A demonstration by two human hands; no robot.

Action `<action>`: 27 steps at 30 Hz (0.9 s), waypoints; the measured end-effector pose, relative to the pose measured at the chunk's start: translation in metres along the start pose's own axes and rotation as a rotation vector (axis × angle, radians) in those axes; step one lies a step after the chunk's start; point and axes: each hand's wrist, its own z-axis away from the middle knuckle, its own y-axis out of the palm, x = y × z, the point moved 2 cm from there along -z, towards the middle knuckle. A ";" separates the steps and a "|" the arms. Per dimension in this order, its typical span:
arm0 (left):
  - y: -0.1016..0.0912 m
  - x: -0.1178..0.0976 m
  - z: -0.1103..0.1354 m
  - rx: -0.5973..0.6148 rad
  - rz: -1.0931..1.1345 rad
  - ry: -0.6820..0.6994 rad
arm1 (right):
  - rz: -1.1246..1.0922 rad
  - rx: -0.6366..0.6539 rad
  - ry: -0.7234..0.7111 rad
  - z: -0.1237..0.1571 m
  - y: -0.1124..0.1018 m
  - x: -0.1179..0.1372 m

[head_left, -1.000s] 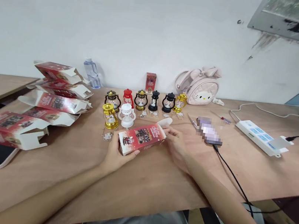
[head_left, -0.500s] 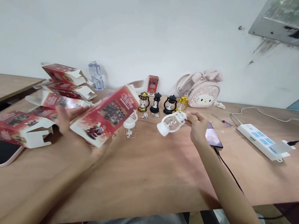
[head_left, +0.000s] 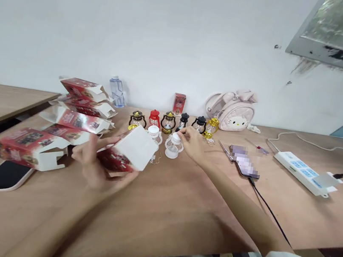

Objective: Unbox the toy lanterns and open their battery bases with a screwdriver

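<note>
My left hand [head_left: 96, 166] is closed around a red and white cardboard box [head_left: 127, 153], held a little above the wooden table [head_left: 179, 202] with its white end turned toward me. My right hand [head_left: 193, 144] rests fingers on a small white lantern [head_left: 174, 146] standing upright on the table. Another white lantern [head_left: 154, 133] stands just left of it. Behind them runs a row of small lanterns: a dark one [head_left: 137, 119], a red one [head_left: 154, 118], a gold-based one [head_left: 168, 122], two black ones [head_left: 183, 121] and a gold one [head_left: 211, 127].
Several opened red boxes [head_left: 73, 118] are stacked at the left, with a tablet [head_left: 1, 176] beneath. A phone [head_left: 245, 162] with a black cable, a screwdriver [head_left: 224, 149], a power strip [head_left: 302, 167], a pink bag [head_left: 234, 111], a water bottle [head_left: 116, 91] and a small red box [head_left: 179, 102] lie further back.
My right hand drew the white lantern out of the box, carried it and stood it on the table. My left hand swung the emptied box leftward and turned its end toward me.
</note>
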 end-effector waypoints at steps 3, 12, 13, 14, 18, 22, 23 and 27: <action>0.005 -0.006 0.005 -0.084 -0.183 0.253 | 0.050 -0.096 -0.102 0.016 -0.008 0.017; 0.027 -0.014 0.027 0.402 0.228 -0.102 | -0.267 0.060 -0.266 0.116 0.015 0.056; 0.028 -0.015 0.028 0.451 0.265 -0.127 | -0.282 0.070 -0.237 0.119 0.019 0.055; 0.029 -0.015 0.028 0.488 0.302 -0.154 | -0.293 0.082 -0.207 0.120 0.022 0.053; 0.032 -0.012 0.027 0.520 0.435 -0.282 | -0.336 0.104 -0.119 0.115 0.024 0.048; 0.034 -0.009 0.026 0.541 0.428 -0.268 | -0.400 0.079 -0.103 0.111 0.021 0.044; 0.034 -0.008 0.026 0.549 0.408 -0.225 | -0.428 0.096 -0.084 0.110 0.021 0.043; 0.037 -0.004 0.032 0.572 0.323 -0.027 | -0.538 0.192 0.028 0.110 0.019 0.040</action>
